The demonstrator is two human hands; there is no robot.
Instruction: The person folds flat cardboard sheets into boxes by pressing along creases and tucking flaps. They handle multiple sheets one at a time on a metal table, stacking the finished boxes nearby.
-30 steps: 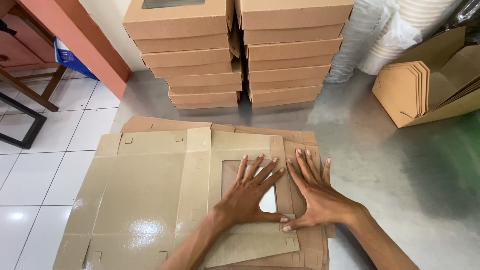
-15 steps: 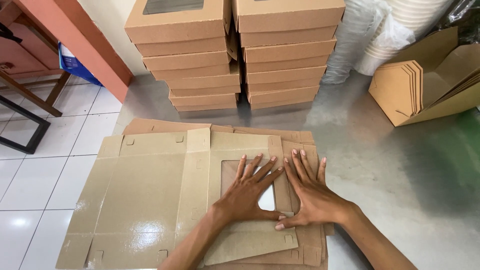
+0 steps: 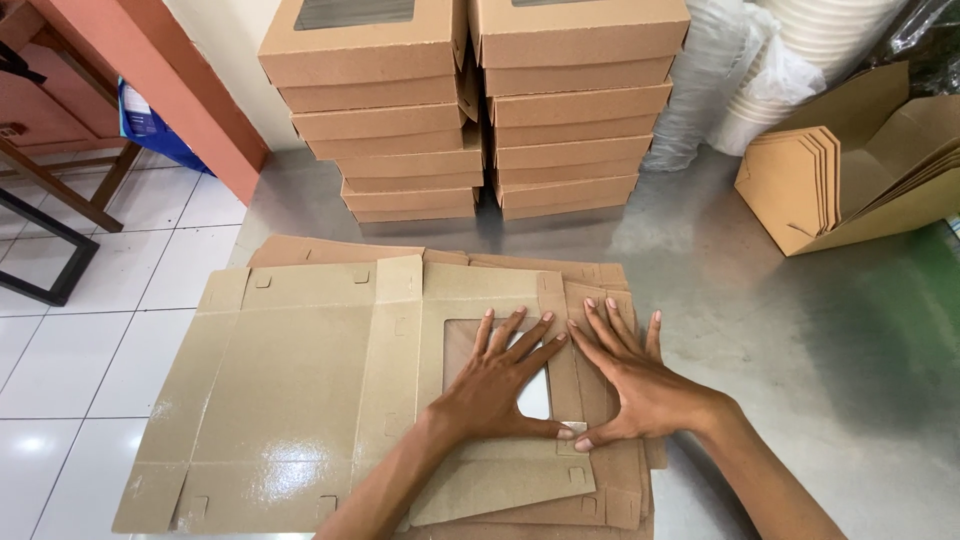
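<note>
A flat, unfolded brown cardboard box blank (image 3: pixel 290 390) with a clear window cut-out lies on top of a pile of similar blanks on a steel table (image 3: pixel 800 330). My left hand (image 3: pixel 497 385) presses flat on the window panel, fingers spread. My right hand (image 3: pixel 628 378) lies flat beside it on the blank's right flap. The thumbs nearly meet near the window's lower right corner. Neither hand grips anything.
Two stacks of assembled brown window boxes (image 3: pixel 470 110) stand at the back of the table. An open carton of folded brown trays (image 3: pixel 850 170) sits at the right, behind it wrapped white cups (image 3: pixel 800 50). White tiled floor (image 3: pixel 90 320) and wooden furniture legs lie left.
Both hands have stayed pressed on the blank, shifting only slightly; the view has tilted a little.
</note>
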